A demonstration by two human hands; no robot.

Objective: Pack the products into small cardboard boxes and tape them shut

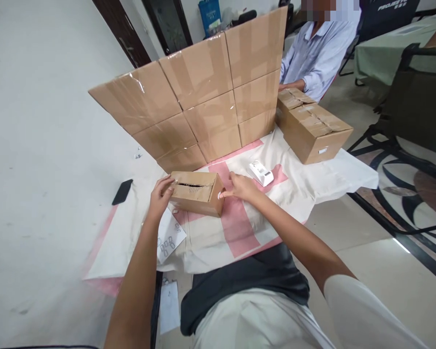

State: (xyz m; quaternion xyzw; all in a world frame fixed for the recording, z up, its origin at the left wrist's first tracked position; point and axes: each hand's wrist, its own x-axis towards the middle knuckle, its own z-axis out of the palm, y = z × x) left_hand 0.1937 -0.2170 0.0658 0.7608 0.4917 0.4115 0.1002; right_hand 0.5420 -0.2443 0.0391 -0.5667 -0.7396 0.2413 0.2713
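A small closed cardboard box (196,191) lies on the table in front of me, with a dark slit along its taped top seam. My left hand (161,196) grips its left end, fingers on the top edge. At the opposite end, my right hand (241,186) has its thumb against a small white label (219,195) on the box's end face. The thumb and index finger of that hand are spread apart; its other fingers are partly hidden. Right of this hand lies a small white device (260,173) with a dark panel.
A tall cardboard partition (207,92) stands behind the box. Beyond it, a person (316,58) has a hand by two more cardboard boxes (314,126). A black phone-like slab (122,192) and a printed sheet (171,235) lie on the left of the pink-and-white tablecloth (203,252).
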